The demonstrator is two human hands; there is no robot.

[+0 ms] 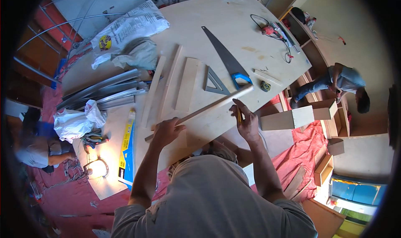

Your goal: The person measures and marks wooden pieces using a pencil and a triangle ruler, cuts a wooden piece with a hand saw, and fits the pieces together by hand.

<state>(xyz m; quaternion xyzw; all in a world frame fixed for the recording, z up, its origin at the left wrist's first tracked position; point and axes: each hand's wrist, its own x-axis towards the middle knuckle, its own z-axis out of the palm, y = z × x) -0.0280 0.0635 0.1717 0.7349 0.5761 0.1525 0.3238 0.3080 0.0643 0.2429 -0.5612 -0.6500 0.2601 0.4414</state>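
A long, narrow wooden strip [209, 107] lies slantwise along the near edge of the plywood table [204, 12]. My left hand [166, 131] grips it near its lower left end, fingers over the top. Close to the other end, my right hand [248, 122] pinches a yellow pencil [239, 114], which points up toward the strip. Beyond the strip lie a triangular set square [216, 82] and a handsaw [223, 50] with a blue handle. A tape measure [265, 86] sits to their right, by a short wooden stick [267, 77].
Wooden boards [187, 83], metal profiles [100, 89] and a white sack [129, 27] occupy the table's left. A lit lamp [97, 168] glows by pliers [95, 138]. Two people are nearby: one right [348, 81], one left [35, 148]. Wooden boxes [288, 118] stand right.
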